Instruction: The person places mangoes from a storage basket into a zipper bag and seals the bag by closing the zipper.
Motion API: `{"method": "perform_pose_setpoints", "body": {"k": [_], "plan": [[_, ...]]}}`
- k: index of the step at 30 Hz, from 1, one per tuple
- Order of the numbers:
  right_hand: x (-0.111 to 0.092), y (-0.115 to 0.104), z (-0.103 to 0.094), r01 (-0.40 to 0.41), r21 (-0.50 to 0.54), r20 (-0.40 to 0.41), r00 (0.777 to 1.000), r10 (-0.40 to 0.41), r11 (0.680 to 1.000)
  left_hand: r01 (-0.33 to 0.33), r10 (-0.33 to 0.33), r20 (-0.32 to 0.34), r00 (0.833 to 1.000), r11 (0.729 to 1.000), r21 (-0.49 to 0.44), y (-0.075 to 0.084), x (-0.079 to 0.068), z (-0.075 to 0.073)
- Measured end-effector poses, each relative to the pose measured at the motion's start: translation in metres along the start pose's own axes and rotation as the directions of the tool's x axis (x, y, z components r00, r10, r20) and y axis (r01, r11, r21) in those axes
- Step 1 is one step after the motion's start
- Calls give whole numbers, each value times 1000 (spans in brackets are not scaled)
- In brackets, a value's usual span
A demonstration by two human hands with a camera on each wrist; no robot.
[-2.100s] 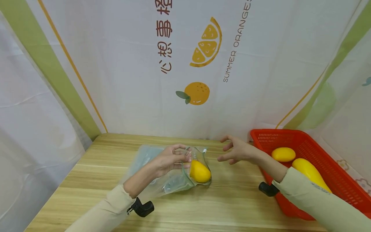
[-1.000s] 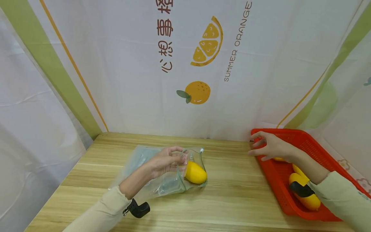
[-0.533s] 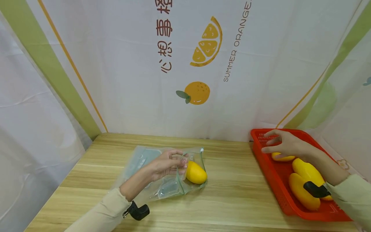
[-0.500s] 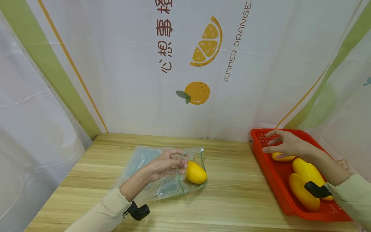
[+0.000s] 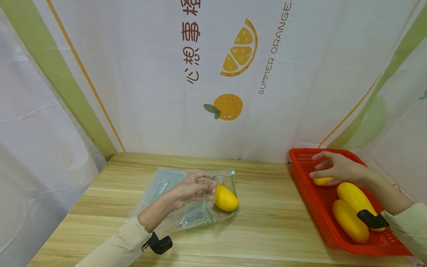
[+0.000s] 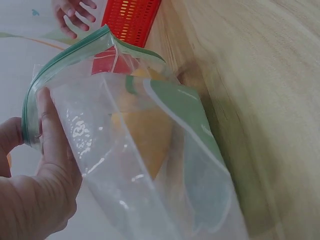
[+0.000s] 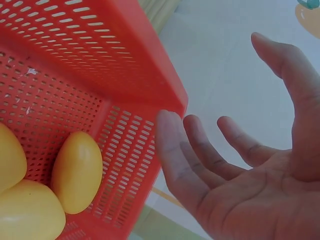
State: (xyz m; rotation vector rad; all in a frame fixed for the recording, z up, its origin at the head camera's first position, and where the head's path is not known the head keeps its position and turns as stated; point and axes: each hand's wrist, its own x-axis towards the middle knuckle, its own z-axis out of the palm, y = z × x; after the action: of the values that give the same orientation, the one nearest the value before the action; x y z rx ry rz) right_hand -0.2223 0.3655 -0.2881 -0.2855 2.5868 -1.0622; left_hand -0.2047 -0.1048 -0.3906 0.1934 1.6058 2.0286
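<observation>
My left hand pinches the mouth of a clear zip bag with a green seal strip. A yellow mango lies in the bag near its opening; through the film in the left wrist view it looks blurred. The bag lies on the table with its mouth toward the right. My right hand hovers over the back of a red plastic basket, fingers spread and slightly bent, holding nothing. Below it sits one mango, partly hidden by the hand in the head view. Two more mangoes lie side by side nearer the front.
A wooden table carries the bag and the basket, which stands at its right edge. White printed curtains close off the back and sides. A black wrist camera hangs below each sleeve.
The right hand has moved from beside the bag rightward to over the basket, fingers still apart. The left hand and the bag shifted slightly left, then stayed put, with the mango still inside.
</observation>
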Motion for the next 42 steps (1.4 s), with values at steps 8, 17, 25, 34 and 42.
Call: {"method": "perform_pose_setpoints", "body": {"k": [8, 17, 25, 34, 42], "plan": [[-2, 12, -7, -30, -25, 84, 996, 32, 999, -31, 31, -14, 999, 999, -21, 1, 0, 0], [-9, 20, -16, -100, -36, 200, 974, 105, 994, -60, 60, -12, 998, 998, -31, 4, 2, 0], [-13, 23, -24, -113, -29, 241, 964, 116, 993, -69, 68, -11, 998, 995, -67, 7, 3, 0], [-15, 28, -32, -119, -51, 303, 944, 129, 992, -69, 71, 19, 997, 993, -92, 6, 5, -1], [-17, 38, -37, -97, -55, 368, 923, 110, 994, -53, 55, 20, 998, 995, -85, 5, 5, 0]]}}
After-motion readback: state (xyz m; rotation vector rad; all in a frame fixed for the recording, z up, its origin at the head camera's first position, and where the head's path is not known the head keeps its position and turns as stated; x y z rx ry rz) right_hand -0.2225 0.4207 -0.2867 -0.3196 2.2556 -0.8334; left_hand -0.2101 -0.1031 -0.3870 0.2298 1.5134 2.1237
